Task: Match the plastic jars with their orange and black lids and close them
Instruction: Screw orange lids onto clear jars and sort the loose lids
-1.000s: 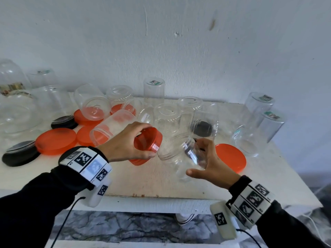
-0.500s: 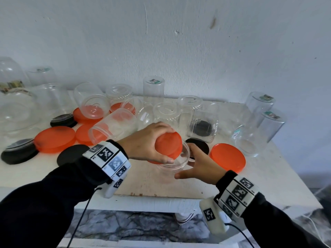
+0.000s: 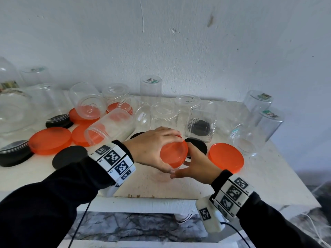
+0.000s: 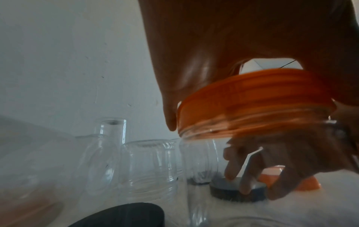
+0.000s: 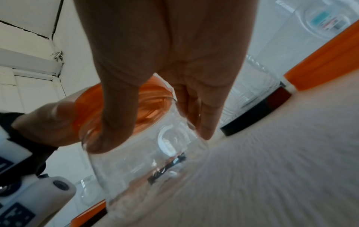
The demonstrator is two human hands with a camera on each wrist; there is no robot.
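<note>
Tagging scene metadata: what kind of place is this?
Probably a home or small back room, not a lab: a worn white table against a scuffed painted wall, crowded with clear jars and loose lids, marble-patterned floor below.

A plain room, likely a home: scuffed white wall [image 3: 179,42], worn white table [image 3: 179,187].

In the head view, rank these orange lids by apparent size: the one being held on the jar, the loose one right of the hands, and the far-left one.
1. Far-left orange lid and right orange lid: alike, unranked.
2. Held orange lid, clearly smallest though nearest.
</note>
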